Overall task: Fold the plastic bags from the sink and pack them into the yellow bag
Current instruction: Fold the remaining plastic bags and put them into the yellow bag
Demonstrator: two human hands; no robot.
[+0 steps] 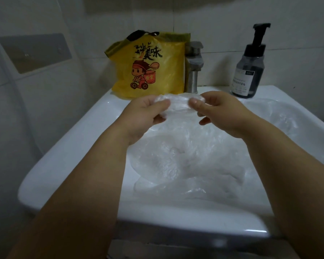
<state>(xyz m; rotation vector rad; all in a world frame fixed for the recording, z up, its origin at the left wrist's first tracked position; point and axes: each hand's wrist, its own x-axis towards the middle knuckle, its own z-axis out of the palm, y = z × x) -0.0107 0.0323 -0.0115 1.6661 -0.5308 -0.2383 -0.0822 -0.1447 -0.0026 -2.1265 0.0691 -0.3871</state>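
Crossed by bare forearms (79,202), the white sink (73,156) is heaped with clear plastic bags (195,171), and one clear bag (178,105) is pinched at its top edge by the curled fingers of the left hand (144,116) and right hand (219,111), near the yellow bag (150,66) stood by the tap (194,66).

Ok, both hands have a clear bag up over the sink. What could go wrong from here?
1. The bag, pinched by the left hand and right hand, hangs into the pile in the sink; it may drag another bag along.
2. The yellow bag stands slack on the rim beside the faucet; stuffing could tip it.
3. The soap bottle stands nearby; a wide fold might knock it.
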